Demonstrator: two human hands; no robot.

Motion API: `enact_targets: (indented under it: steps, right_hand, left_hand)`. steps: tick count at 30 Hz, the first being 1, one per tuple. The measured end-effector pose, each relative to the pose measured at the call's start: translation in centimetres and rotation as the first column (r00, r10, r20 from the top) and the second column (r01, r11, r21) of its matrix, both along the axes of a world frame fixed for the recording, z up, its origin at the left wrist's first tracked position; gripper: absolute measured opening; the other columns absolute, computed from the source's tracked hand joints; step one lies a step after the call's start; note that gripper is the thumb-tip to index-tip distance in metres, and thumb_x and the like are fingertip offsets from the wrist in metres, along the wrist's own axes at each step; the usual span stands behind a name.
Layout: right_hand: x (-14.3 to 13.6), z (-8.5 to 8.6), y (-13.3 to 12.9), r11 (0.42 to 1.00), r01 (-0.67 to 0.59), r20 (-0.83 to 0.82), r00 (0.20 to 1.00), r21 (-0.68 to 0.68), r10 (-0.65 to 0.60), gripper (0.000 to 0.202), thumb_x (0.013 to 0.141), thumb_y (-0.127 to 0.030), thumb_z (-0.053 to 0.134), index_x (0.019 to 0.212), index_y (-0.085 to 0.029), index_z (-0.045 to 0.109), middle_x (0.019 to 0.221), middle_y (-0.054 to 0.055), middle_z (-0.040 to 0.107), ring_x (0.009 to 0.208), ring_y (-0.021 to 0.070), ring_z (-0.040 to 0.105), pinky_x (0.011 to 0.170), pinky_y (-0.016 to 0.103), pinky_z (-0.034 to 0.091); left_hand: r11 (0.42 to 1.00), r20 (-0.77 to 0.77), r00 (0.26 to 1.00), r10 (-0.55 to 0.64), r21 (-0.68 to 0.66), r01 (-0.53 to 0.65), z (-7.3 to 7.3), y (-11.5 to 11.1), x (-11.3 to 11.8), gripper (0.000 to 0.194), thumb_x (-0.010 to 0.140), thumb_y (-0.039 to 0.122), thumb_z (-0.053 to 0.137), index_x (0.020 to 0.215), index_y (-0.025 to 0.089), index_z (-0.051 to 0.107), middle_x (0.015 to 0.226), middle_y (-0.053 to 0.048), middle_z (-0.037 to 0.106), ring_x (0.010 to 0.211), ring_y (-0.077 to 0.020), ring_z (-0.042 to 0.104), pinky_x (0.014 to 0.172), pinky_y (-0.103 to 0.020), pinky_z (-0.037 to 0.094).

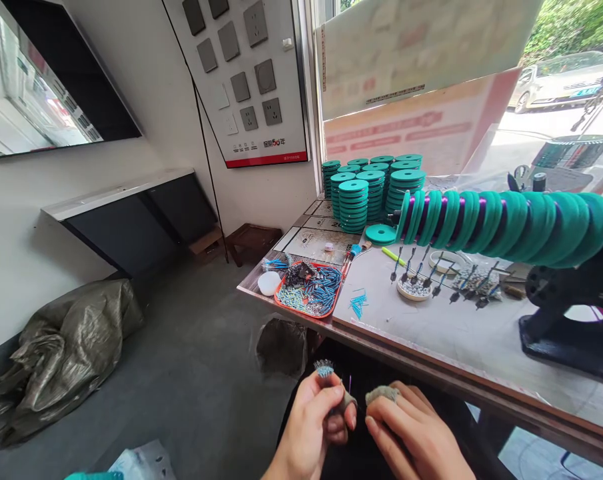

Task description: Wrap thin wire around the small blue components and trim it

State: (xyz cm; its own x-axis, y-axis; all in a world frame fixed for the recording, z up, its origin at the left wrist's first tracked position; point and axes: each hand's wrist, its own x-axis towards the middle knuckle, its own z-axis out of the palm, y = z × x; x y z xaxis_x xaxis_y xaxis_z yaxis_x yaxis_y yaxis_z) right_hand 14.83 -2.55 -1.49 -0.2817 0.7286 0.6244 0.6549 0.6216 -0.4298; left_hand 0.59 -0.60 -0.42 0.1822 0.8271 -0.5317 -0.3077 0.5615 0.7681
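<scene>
Low in front of me, my left hand (pixel 321 413) is closed, its thumb pressing a bundle of thin blue pieces with bristly metallic tips (pixel 324 368). A greyish wrap (pixel 350 400) covers one of its fingertips. Close to it on the right, my right hand (pixel 406 427) has its fingers curled together, and another greyish wrap (pixel 381 395) sits round a finger. What its fingertips hold, if anything, is too small to make out. A short bit of purple thread (pixel 350 383) shows between the hands.
On the table stand an orange tray (pixel 280 301) of beads and small parts, a white cup (pixel 268 283), loose blue sticks (pixel 358 304) and a dish of pale beads (pixel 414 291). Green spools (pixel 354 207) are stacked behind; a rod of spools (pixel 506 223) with hanging weights juts in from the right.
</scene>
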Motion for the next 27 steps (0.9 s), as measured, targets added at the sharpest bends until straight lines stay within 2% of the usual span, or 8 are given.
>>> enact_targets:
  steps: [3, 11, 17, 27]
  right_hand:
    - [0.0, 0.1, 0.0, 1.0, 0.0, 0.002, 1.0, 0.008, 0.0, 0.033, 0.094, -0.024, 0.033, 0.064, -0.022, 0.046, 0.054, -0.002, 0.055, 0.05, 0.0121, 0.052, 0.048, 0.021, 0.043]
    - [0.1, 0.1, 0.1, 1.0, -0.018, 0.044, 0.999, -0.008, 0.019, 0.033, 0.094, -0.022, 0.033, 0.064, -0.022, 0.046, 0.056, -0.002, 0.056, 0.052, 0.0125, 0.053, 0.05, 0.022, 0.044]
    - [0.1, -0.1, 0.0, 1.0, -0.007, 0.059, 0.998, -0.005, 0.007, 0.033, 0.094, -0.024, 0.033, 0.064, -0.022, 0.047, 0.055, -0.001, 0.055, 0.052, 0.0134, 0.052, 0.051, 0.022, 0.044]
    - [0.2, -0.1, 0.1, 1.0, 0.002, 0.076, 0.997, 0.01, -0.002, 0.032, 0.093, -0.022, 0.033, 0.064, -0.022, 0.046, 0.056, -0.001, 0.056, 0.053, 0.0136, 0.053, 0.05, 0.023, 0.044]
  left_hand:
    - [0.999, -0.003, 1.0, -0.026, 0.031, 0.027, -0.3, 0.1, -0.1, 0.024, 0.062, 0.031, 0.063, 0.07, 0.017, 0.044, 0.049, 0.002, 0.053, 0.043, -0.0043, 0.027, 0.046, -0.02, 0.014]
    - [0.975, -0.086, 0.991, -0.098, 0.192, 0.113, -1.1, -0.2, -0.5, 0.025, 0.073, 0.037, 0.061, 0.071, 0.017, 0.047, 0.054, 0.003, 0.049, 0.047, -0.0066, 0.031, 0.048, -0.022, 0.017]
    - [0.985, -0.114, 0.993, -0.037, 0.161, 0.055, -0.7, -0.1, -0.4, 0.029, 0.071, 0.041, 0.063, 0.07, 0.017, 0.046, 0.053, 0.005, 0.047, 0.048, -0.0069, 0.031, 0.048, -0.021, 0.019]
    - [0.99, -0.068, 0.997, -0.028, 0.137, 0.037, -0.9, -0.1, -0.4, 0.033, 0.067, 0.043, 0.067, 0.07, 0.017, 0.047, 0.05, 0.005, 0.048, 0.046, -0.0062, 0.031, 0.047, -0.02, 0.017]
